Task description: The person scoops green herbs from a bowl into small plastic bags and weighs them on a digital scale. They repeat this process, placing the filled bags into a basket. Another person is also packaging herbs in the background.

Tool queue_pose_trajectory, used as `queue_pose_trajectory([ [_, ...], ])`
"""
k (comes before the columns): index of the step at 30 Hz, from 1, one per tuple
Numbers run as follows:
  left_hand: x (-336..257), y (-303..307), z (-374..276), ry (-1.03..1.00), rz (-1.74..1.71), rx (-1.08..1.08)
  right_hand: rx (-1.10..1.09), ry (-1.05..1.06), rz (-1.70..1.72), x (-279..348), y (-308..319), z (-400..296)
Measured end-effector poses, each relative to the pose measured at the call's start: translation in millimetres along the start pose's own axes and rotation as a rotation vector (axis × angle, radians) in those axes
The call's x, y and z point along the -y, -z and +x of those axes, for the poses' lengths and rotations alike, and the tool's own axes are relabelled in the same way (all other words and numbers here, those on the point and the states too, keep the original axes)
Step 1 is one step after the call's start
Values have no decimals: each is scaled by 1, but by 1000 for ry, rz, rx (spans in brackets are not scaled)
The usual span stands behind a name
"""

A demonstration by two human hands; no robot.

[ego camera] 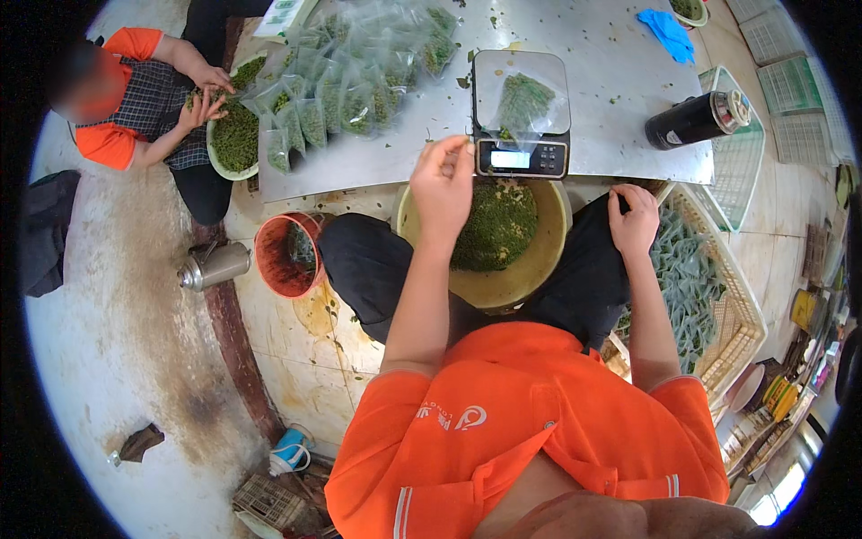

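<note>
A clear plastic bag of small green buds or berries [525,101] lies on the steel pan of a digital kitchen scale [521,151], whose display is lit. My left hand [444,182] is raised at the scale's left edge, thumb and forefinger pinched together; whether a small bit sits between them cannot be told. Loosely curled, my right hand [633,219] rests by my right knee, and nothing shows in it. Between my legs, partly beneath the table edge, a yellowish basin [539,283] holds loose green buds or berries [495,229]. Many filled clear bags [357,101] cover the table's left part.
The metal table [404,158] also bears a black vacuum flask [693,120] and blue glove [667,34]. A crate of filled bags [731,337] is at right, a red bucket [286,256] at left. A co-worker [155,101] handles greens over a bowl [236,138].
</note>
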State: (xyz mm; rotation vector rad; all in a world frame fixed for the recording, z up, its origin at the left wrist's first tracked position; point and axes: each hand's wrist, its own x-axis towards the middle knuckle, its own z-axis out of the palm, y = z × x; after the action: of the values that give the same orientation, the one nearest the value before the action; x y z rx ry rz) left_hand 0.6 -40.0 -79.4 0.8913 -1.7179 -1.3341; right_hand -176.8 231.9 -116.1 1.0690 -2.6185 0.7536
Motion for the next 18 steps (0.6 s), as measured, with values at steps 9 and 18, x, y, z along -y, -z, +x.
queue_pose_trajectory([
  [9,-4,-29,-15,-268,295,23,-30,14,52,1,-1,-3],
  [18,-6,-41,-4,-355,470,306,-34,300,211,123,-35,85],
])
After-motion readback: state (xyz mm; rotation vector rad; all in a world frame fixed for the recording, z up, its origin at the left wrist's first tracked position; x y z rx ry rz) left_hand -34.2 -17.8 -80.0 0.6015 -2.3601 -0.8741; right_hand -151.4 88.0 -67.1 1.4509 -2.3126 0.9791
